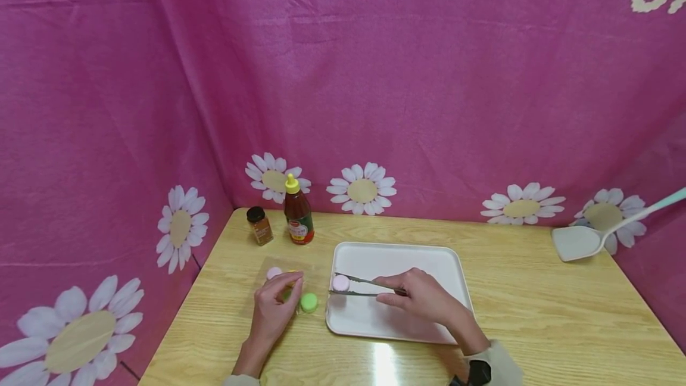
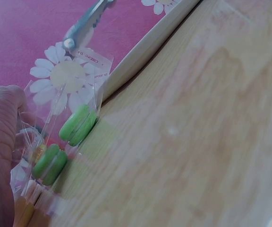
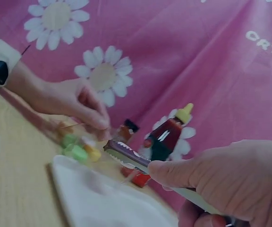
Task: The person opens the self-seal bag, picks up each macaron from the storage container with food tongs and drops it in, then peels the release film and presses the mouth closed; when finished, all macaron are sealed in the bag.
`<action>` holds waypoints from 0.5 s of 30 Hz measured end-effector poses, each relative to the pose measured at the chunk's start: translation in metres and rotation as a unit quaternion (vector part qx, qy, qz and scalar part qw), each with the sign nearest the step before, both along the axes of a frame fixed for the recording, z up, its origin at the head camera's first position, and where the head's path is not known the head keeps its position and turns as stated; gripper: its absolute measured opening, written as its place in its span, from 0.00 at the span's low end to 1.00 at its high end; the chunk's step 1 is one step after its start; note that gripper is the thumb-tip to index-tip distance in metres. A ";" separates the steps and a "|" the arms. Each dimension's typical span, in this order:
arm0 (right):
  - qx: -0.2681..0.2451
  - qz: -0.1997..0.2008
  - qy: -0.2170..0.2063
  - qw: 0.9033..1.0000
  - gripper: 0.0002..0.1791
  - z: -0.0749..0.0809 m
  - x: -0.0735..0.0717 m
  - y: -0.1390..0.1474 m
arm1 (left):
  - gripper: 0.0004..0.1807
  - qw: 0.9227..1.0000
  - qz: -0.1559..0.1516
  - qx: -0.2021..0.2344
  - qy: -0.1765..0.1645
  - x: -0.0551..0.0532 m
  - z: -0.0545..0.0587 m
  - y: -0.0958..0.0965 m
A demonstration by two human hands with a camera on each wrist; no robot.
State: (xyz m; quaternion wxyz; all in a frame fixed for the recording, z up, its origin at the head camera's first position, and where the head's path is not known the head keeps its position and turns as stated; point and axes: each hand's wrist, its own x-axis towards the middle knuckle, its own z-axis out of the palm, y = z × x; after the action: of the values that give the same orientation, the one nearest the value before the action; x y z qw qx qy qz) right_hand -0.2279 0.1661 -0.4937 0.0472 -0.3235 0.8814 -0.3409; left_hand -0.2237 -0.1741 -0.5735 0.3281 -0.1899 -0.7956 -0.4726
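My left hand (image 1: 272, 308) pinches a clear plastic bag (image 2: 94, 61) on the table, left of the tray. A green macaron (image 1: 309, 302) lies at the bag's right side, and a pink macaron (image 1: 274, 273) shows beyond the fingers. In the left wrist view, a second green macaron (image 2: 50, 164) sits close to the hand. My right hand (image 1: 420, 293) grips metal tongs (image 1: 364, 295). Between the tongs' tips is another pink macaron (image 1: 340, 283), over the left end of the white tray (image 1: 396, 323). My right fingers partly hide the tongs' handle end.
Behind the bag stand a small spice jar (image 1: 261, 228) with a black cap and a red sauce bottle (image 1: 299, 219) with a yellow top. A pale spatula (image 1: 579, 244) lies at the table's far right. Pink cloth (image 1: 429, 106) walls the table's back and sides.
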 end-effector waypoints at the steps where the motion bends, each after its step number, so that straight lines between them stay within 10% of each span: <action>1: 0.001 0.002 0.001 1.000 0.23 -0.002 0.000 -0.002 | 0.09 1.000 0.001 0.000 0.000 0.000 0.000 0.000; 15: 0.027 -0.006 0.024 0.999 0.23 -0.026 -0.005 -0.035 | 0.09 1.000 -0.002 0.001 0.014 -0.001 0.002 0.001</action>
State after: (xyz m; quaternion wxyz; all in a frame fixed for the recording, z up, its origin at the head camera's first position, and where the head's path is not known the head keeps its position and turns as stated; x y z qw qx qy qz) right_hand -0.2326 0.1307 -0.5197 0.0331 -0.3250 0.8931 -0.3093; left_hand -0.2243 -0.1727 -0.5719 0.3387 -0.1973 -0.7900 -0.4714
